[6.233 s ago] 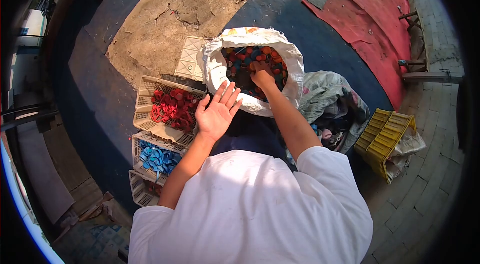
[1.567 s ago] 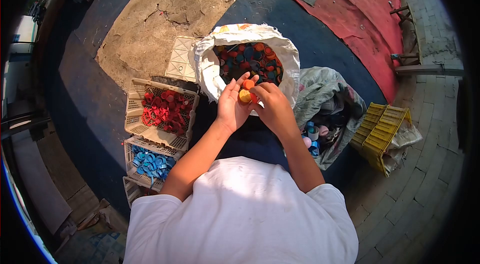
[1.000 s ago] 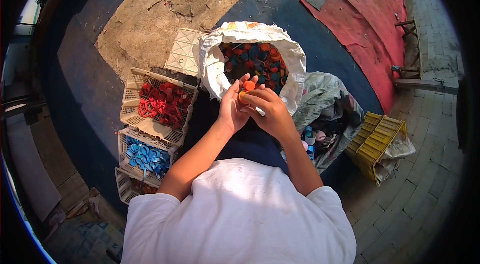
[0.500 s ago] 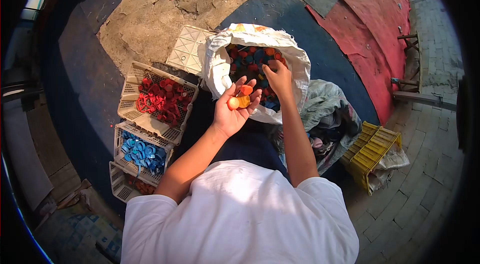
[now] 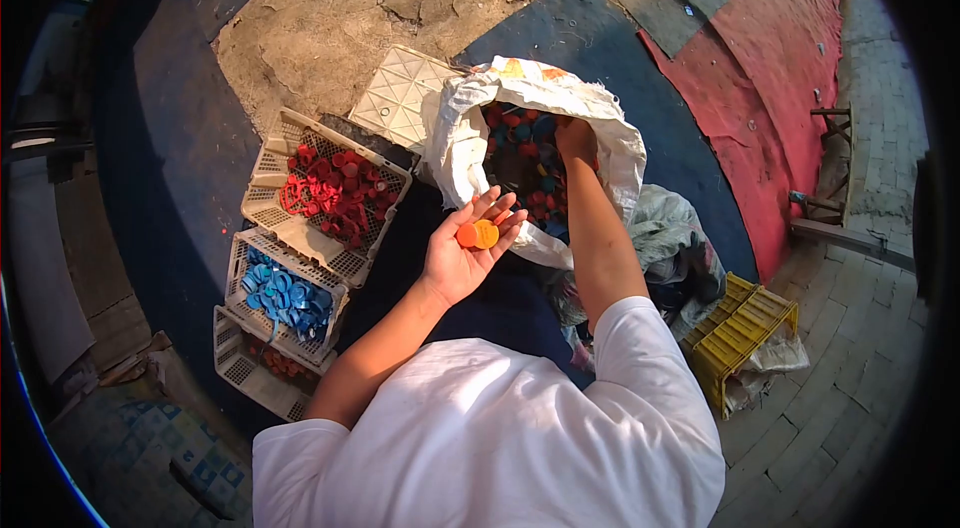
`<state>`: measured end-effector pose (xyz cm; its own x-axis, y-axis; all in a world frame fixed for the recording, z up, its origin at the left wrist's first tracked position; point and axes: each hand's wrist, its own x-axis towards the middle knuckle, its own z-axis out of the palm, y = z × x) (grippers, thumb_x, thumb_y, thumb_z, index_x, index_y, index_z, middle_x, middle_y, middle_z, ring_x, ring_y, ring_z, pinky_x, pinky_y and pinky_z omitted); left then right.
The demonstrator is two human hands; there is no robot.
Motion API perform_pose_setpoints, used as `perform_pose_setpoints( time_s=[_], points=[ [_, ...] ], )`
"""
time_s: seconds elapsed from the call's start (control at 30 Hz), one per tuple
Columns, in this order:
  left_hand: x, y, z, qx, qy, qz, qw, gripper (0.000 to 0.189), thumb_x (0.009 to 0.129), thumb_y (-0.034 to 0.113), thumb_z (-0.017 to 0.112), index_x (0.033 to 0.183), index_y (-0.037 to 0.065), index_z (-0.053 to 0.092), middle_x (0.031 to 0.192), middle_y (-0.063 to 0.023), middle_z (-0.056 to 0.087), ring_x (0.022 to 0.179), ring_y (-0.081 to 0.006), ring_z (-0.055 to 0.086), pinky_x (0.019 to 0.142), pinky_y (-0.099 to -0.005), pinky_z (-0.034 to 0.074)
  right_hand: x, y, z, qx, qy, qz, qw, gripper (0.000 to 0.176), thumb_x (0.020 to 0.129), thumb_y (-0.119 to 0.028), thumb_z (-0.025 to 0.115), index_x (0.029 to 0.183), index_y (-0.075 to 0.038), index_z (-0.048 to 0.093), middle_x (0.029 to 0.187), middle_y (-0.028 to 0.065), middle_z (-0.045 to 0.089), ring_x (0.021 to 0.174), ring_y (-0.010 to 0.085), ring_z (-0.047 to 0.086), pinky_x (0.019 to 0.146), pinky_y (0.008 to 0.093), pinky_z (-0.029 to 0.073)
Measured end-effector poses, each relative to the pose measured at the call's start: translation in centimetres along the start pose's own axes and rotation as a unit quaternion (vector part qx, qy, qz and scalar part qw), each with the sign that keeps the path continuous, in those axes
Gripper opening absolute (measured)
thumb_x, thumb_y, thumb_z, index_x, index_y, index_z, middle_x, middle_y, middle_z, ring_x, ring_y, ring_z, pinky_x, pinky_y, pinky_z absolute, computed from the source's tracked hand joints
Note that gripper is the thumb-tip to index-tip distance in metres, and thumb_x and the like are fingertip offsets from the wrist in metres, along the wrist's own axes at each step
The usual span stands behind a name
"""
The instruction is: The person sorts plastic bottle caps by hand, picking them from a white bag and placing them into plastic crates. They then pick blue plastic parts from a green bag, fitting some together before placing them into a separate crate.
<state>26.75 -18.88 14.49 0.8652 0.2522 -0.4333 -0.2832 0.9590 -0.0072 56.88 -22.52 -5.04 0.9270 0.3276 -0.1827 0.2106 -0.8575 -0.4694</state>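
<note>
My left hand (image 5: 458,266) is palm up at the near lip of a white woven sack (image 5: 455,138), its fingers half curled around a few orange and yellow bottle caps (image 5: 485,234). Inside the open sack lie mixed bottle caps (image 5: 538,200) in red, blue, green and orange. My right hand (image 5: 575,138) reaches into the sack's far right side, among the caps. Its fingers are in shadow and hidden, so any cap in them does not show.
On my left, pale plastic crates hold red caps (image 5: 340,193), blue caps (image 5: 285,296) and orange caps (image 5: 282,362). Behind them lies a pale grid-patterned panel (image 5: 395,98). A greyish bag (image 5: 665,228) and a yellow crate (image 5: 740,333) stand to the right.
My right hand has gone deeper into the sack, toward its far right side. My left hand still holds caps, with the red-orange one less visible. The view has shifted slightly.
</note>
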Motion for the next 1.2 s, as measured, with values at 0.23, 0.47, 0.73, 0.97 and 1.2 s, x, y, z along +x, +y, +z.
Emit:
perform_pose_setpoints(
  time_s=[0.23, 0.47, 0.73, 0.97, 1.2],
  points=[
    [1.1, -0.1, -0.3, 0.031, 0.007, -0.026, 0.999, 0.045, 0.106, 0.025, 0.042, 0.142, -0.002, 0.05, 0.138, -0.015, 0.059, 0.131, -0.034, 0.056, 0.113, -0.0438, 0.047, -0.1, 0.4, -0.1, -0.051, 0.005, -0.023, 0.998, 0.03, 0.093, -0.034, 0.064, 0.108, -0.009, 0.073, 0.103, 0.0153, 0.075, 0.102, 0.0379, 0.07, 0.087, 0.05, 0.054],
    [1.8, -0.1, 0.0, 0.048, 0.011, -0.041, 0.998, 0.045, 0.106, 0.023, 0.042, 0.142, -0.003, 0.048, 0.138, -0.0162, 0.058, 0.131, -0.0351, 0.055, 0.113, -0.0443, 0.046, -2.5, -0.1, -2.0, 0.012, 0.016, -0.04, 0.999, 0.029, 0.093, -0.034, 0.063, 0.1, -0.007, 0.073, 0.101, 0.0168, 0.074, 0.098, 0.0379, 0.07, 0.084, 0.0489, 0.054],
    [2.1, -0.5, 1.0, 0.049, 0.0, -0.06, 0.997, 0.045, 0.105, 0.021, 0.041, 0.142, -0.004, 0.048, 0.141, -0.0182, 0.056, 0.134, -0.0369, 0.052, 0.115, -0.0451, 0.045, -7.4, 0.5, -4.2, 0.277, -0.037, 0.013, 0.96, 0.026, 0.093, -0.028, 0.069, 0.097, -0.003, 0.067, 0.08, 0.0082, 0.072, 0.061, 0.0154, 0.067, 0.054, 0.0284, 0.05],
    [3.3, -1.3, 1.7, 0.072, 0.022, -0.049, 0.996, 0.044, 0.105, 0.021, 0.038, 0.14, -0.004, 0.049, 0.142, -0.0187, 0.056, 0.135, -0.0373, 0.051, 0.116, -0.0462, 0.044, -15.1, -0.6, -12.2, 0.685, -0.107, 0.118, 0.711, 0.018, 0.1, -0.016, 0.062, 0.106, 0.001, 0.06, 0.076, 0.0072, 0.067, 0.059, 0.0149, 0.067, 0.05, 0.0228, 0.047],
    [4.9, -2.3, 3.4, 0.112, 0.021, -0.055, 0.992, 0.044, 0.106, 0.024, 0.038, 0.14, -0.002, 0.05, 0.14, -0.0168, 0.058, 0.133, -0.033, 0.054, 0.115, -0.0447, 0.045, -19.1, -3.5, -17.9, 0.682, -0.107, 0.055, 0.722, 0.026, 0.102, -0.018, 0.06, 0.118, 0.003, 0.061, 0.087, 0.0087, 0.069, 0.064, 0.0148, 0.067, 0.055, 0.0238, 0.047]
  ],
)
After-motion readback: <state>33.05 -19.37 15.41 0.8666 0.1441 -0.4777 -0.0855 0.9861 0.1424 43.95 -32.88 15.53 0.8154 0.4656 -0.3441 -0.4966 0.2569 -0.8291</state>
